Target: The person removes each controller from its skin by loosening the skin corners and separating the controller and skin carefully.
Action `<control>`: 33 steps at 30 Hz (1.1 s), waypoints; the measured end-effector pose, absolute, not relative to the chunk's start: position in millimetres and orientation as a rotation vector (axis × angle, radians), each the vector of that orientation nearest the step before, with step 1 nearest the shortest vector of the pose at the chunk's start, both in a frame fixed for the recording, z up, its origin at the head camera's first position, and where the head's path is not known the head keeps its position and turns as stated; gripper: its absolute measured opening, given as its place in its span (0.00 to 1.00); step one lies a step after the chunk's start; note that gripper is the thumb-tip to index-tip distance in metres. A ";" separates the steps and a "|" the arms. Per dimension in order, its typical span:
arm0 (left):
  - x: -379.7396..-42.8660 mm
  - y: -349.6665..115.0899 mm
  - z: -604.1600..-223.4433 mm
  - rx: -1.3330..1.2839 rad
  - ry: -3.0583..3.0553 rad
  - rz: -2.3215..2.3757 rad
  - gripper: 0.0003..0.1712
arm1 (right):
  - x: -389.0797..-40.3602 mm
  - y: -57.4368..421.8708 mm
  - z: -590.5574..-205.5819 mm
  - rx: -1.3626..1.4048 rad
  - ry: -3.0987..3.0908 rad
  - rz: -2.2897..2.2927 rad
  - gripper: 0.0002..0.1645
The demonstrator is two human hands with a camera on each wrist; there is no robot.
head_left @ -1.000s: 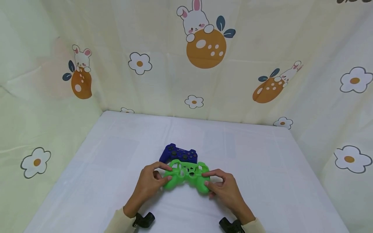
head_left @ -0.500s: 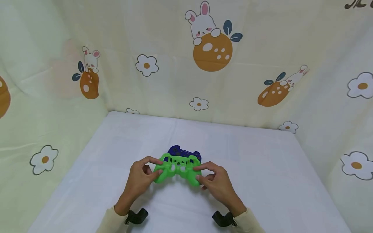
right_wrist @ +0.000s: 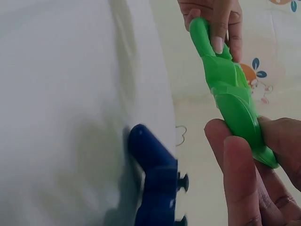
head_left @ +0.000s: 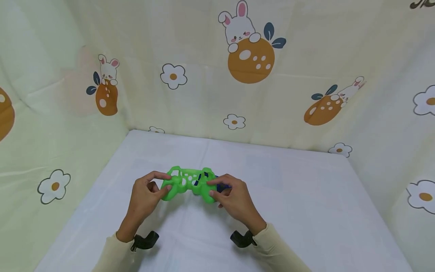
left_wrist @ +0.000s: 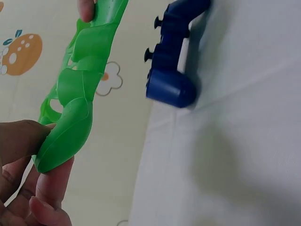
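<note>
A green game controller cover (head_left: 205,192), a thin shell with cut-out holes, is held up above the table between both hands. My left hand (head_left: 144,195) pinches its left grip between thumb and fingers. At the opposite grip, my right hand (head_left: 238,200) pinches in the same way. Behind the cover and right hand, a dark blue game controller (head_left: 221,187) is mostly hidden in the head view. Both wrist views show that blue controller (left_wrist: 169,87) lying on the table, its thumbsticks visible, with space between it and the green cover (right_wrist: 237,113).
White cloth covers the table (head_left: 299,196). A cream curtain (head_left: 197,102) printed with rabbits, oranges and flowers hangs along the back and sides. Each wrist wears a small black camera, such as the left camera (head_left: 146,240).
Both hands have carried the green cover left and farther forward, passing in front of the blue controller. That controller was plainly visible at first and is now mostly covered from the head view.
</note>
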State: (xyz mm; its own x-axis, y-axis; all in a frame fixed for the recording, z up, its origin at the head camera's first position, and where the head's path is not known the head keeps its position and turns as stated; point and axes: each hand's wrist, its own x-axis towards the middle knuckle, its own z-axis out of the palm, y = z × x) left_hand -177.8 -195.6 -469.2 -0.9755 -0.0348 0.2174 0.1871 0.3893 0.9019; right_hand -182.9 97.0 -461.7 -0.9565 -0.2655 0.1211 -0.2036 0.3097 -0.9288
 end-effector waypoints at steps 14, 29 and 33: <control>-207.0 -238.8 -454.9 -0.080 -2.473 -1.534 0.14 | -212.5 48.2 -450.9 -0.455 2.481 -1.774 0.16; -240.1 -272.0 -475.7 0.059 -2.570 -1.423 0.15 | -243.4 -5.7 -468.1 -0.353 2.499 -1.731 0.15; -247.5 -277.5 -478.5 0.073 -2.584 -1.429 0.16 | -248.4 -14.6 -468.3 -0.325 2.547 -1.685 0.15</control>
State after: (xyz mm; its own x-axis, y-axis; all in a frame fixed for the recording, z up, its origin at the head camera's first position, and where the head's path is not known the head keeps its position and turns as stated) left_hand -247.5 -277.5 -478.5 -0.9812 -0.1333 0.1397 0.0475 0.5346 0.8437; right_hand -248.4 -14.6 -468.3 -0.9751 -0.2143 0.0576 -0.1368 0.3761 -0.9164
